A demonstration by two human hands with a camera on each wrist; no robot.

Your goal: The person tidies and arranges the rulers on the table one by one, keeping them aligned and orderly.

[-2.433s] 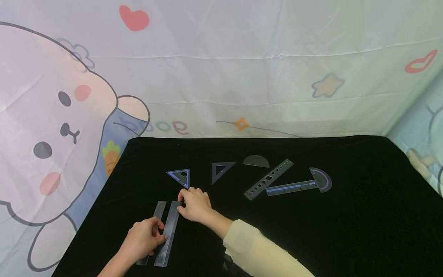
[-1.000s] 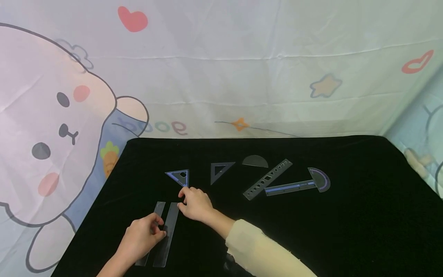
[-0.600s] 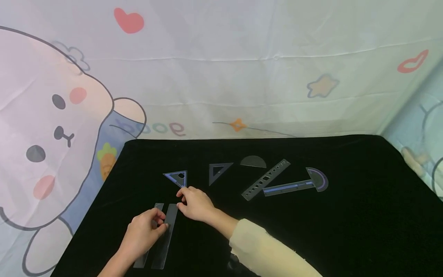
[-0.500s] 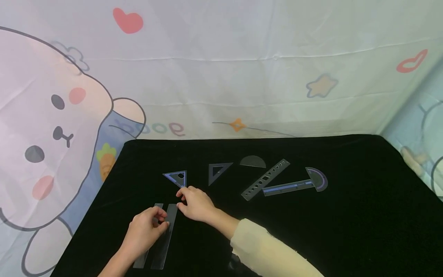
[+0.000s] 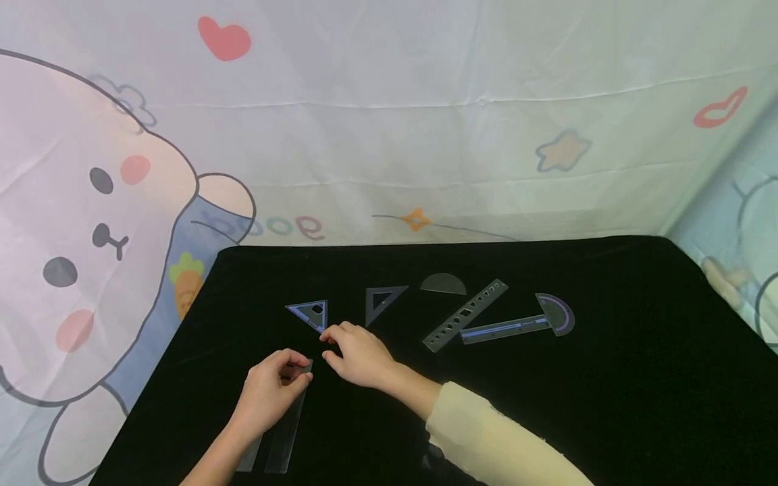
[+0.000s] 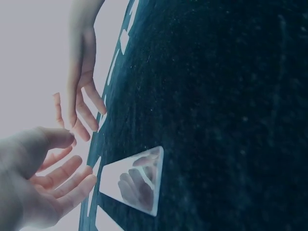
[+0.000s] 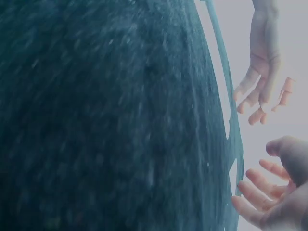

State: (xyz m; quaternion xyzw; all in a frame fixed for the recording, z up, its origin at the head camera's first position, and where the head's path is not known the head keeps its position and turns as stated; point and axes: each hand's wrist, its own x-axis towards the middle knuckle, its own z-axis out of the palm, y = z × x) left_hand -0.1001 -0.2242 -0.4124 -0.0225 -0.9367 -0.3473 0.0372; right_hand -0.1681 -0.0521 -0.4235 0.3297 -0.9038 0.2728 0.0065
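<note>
Two clear straight rulers lie side by side on the black cloth [image 5: 377, 432]: the right ruler [image 5: 281, 445] and the left ruler [image 5: 248, 459]. My left hand [image 5: 270, 391] hovers over their far ends, thumb and fingers parted and loosely bent, hiding much of both. In the left wrist view its reflection shows in a ruler [image 6: 111, 180] below the fingers [image 6: 72, 185]. Right of the rulers, my right hand [image 5: 363, 356] holds nothing, its fingers spread. Its fingertips are right at the lower corner of a blue-edged set square [image 5: 316, 312].
Farther back lie a second set square [image 5: 373, 304], a half-round protractor [image 5: 444, 285] and a ruler with cut-out shapes [image 5: 468, 314]. Beside them is a blue-marked ruler [image 5: 504, 329] with a protractor end [image 5: 559, 316]. A printed curtain [image 5: 389, 135] hangs behind the cloth.
My left hand has slid forward and right along the rulers to their far ends. My right hand has moved off the right ruler's far end, a little to the right.
</note>
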